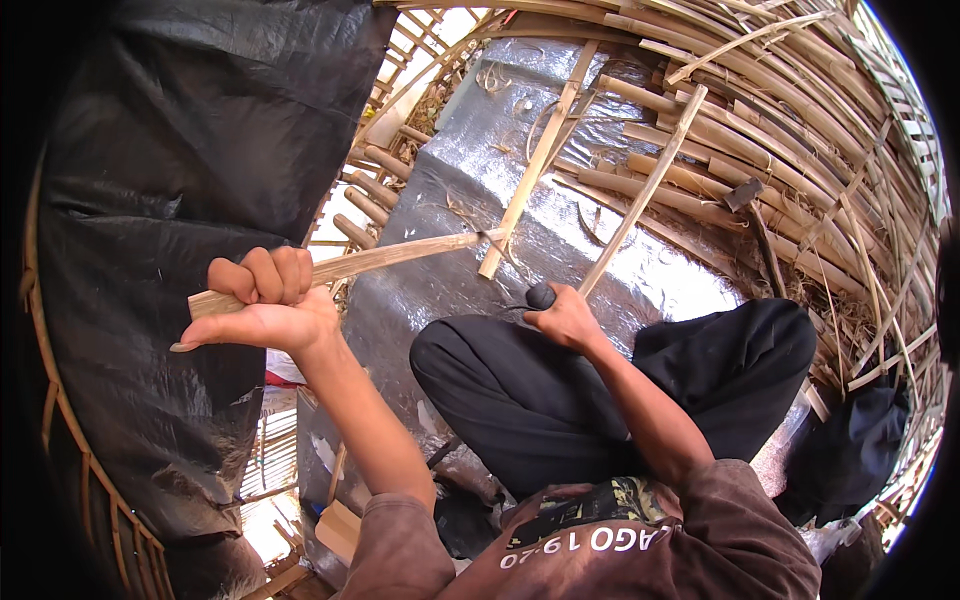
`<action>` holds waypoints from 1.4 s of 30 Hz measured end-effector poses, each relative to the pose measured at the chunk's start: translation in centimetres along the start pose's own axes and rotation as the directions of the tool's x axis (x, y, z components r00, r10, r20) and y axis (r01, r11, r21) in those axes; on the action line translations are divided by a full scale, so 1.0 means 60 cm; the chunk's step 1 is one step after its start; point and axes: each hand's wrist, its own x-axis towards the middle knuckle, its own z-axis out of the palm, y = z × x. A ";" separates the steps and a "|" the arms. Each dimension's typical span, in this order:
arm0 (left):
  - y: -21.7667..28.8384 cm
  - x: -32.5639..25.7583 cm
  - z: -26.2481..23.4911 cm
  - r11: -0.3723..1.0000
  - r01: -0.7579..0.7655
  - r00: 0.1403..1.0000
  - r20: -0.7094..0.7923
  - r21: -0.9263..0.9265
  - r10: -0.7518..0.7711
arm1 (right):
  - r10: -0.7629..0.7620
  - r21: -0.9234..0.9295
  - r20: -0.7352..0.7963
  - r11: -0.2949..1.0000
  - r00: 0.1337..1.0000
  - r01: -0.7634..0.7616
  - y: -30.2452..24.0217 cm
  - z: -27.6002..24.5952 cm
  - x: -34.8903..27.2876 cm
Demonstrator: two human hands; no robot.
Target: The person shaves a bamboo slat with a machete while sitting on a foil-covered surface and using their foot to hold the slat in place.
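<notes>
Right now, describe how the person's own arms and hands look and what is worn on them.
Both hands are bare: no gloves, rings or watch show on the left hand or the right hand. The forearms are uncovered up to the elbows. Above them sit the loose sleeves of a faded brown shirt with a pale print across the chest. The knees are in black trousers.

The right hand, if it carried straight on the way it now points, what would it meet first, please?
Probably the long bamboo strip slanting just ahead of the right hand over the silver sheet, though depth is unclear in this view.
</notes>
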 end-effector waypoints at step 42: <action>-0.005 -0.007 0.005 1.000 0.016 0.998 0.056 -0.023 -0.015 | -0.439 0.370 0.137 0.854 0.888 0.365 -0.220 -0.033 -0.197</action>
